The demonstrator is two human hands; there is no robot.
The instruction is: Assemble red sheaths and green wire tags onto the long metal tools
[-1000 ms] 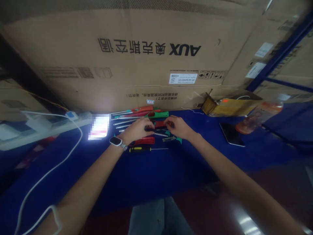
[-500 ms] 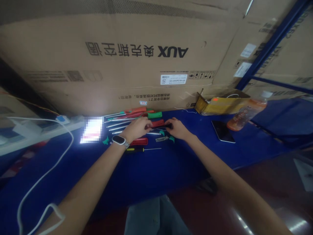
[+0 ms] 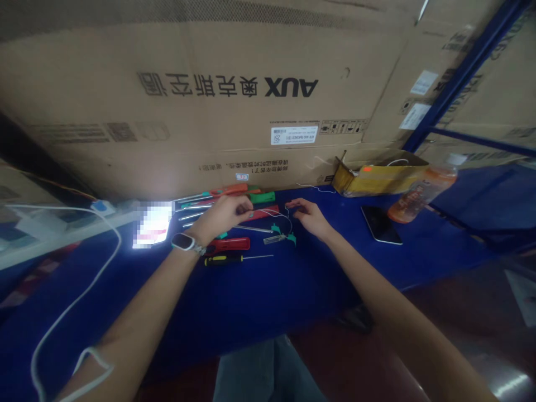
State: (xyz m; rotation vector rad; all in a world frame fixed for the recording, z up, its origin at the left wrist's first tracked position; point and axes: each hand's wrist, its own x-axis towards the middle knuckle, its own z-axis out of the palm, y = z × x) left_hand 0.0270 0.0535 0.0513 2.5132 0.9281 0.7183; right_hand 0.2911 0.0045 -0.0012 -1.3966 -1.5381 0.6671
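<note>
My left hand [image 3: 231, 212], with a watch [image 3: 183, 241] on its wrist, is closed over the tools. Its fingertips pinch a thin pale wire [image 3: 272, 211], which curves toward my right hand. Just beneath the wire is a red handle [image 3: 266, 213]. My right hand [image 3: 309, 216] hovers to the right, fingers apart, its fingertips close to a curl of wire. Below are a metal tube [image 3: 253, 228] with a green end and a small clear-and-metal part [image 3: 274, 239] with a green piece. Nearer me lie a red handle shell [image 3: 233, 244] and a black-and-yellow screwdriver [image 3: 224, 259].
Several long metal-nosed tools, among them a green handle [image 3: 262, 197], lie against the large carton [image 3: 234, 128]. A bright screen [image 3: 154, 223] is at left, beside a white cable [image 3: 90, 279]. To the right are a dark phone [image 3: 381, 224], a drink bottle [image 3: 422, 192] and a yellow box [image 3: 377, 180].
My hands have moved slightly apart, the left one leftward. My right fingers have opened away from the red handle, and the wire now shows between the hands.
</note>
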